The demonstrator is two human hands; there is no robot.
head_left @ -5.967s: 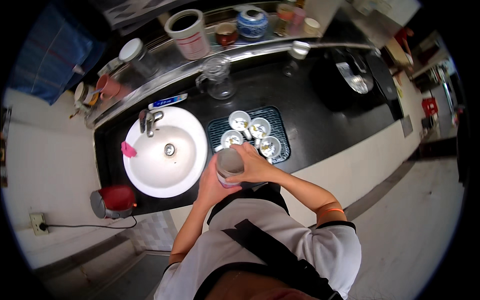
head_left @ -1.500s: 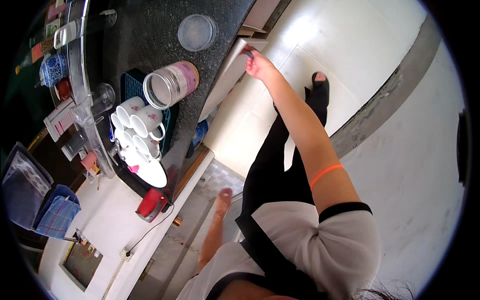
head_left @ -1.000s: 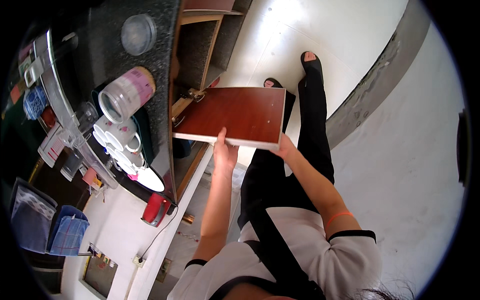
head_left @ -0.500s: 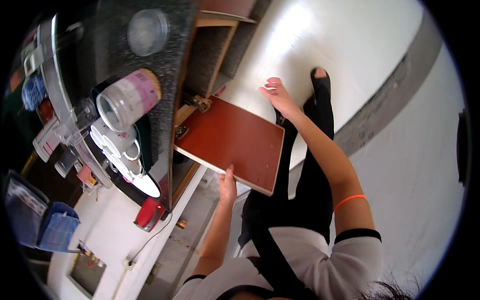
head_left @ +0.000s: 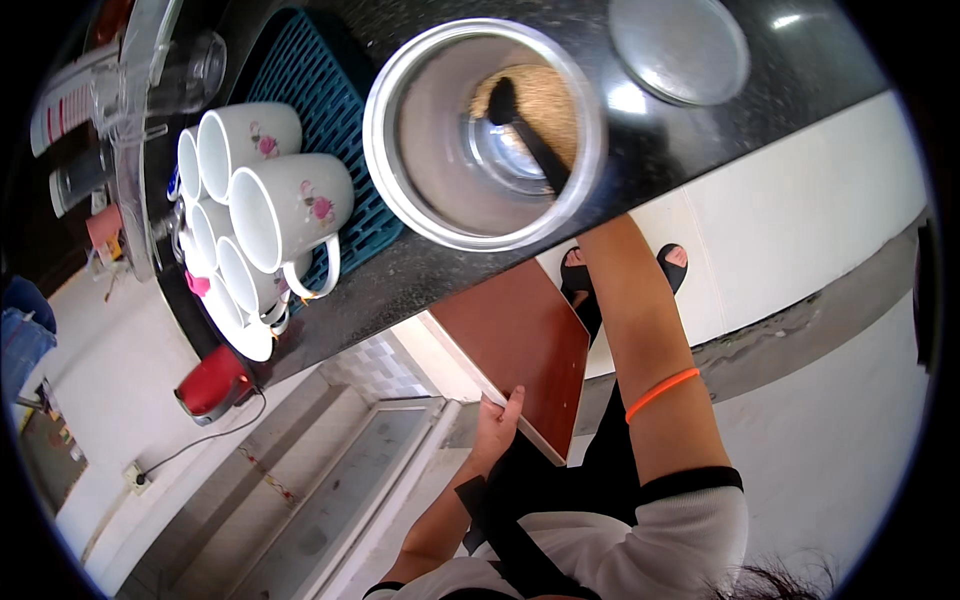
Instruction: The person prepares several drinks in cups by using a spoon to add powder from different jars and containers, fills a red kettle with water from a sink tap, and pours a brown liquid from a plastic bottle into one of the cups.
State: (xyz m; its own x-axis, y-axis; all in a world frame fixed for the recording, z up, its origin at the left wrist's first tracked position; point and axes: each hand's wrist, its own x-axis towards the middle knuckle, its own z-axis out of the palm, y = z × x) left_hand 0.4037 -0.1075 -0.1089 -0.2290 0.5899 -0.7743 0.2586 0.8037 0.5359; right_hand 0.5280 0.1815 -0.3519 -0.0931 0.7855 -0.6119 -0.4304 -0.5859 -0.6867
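Note:
My left hand holds the near edge of a reddish-brown cabinet door, thumb on its face. The door stands swung out below the counter. My right forearm, with an orange band, reaches up to the counter's edge; the hand itself is hidden below the counter. Above it, on the counter, a wide clear jar appears uncovered, with tan grains and a black spoon inside. A round, pale lid lies beside the jar.
Several white flowered mugs stand by a dark teal slatted tray on the black counter. A red corded device sits near the counter's corner. My sandalled feet are on the pale floor.
The view has shifted so the counter and jar now fill the upper part. My right hand, earlier open over the floor, has gone below the counter. My left hand stays on the door.

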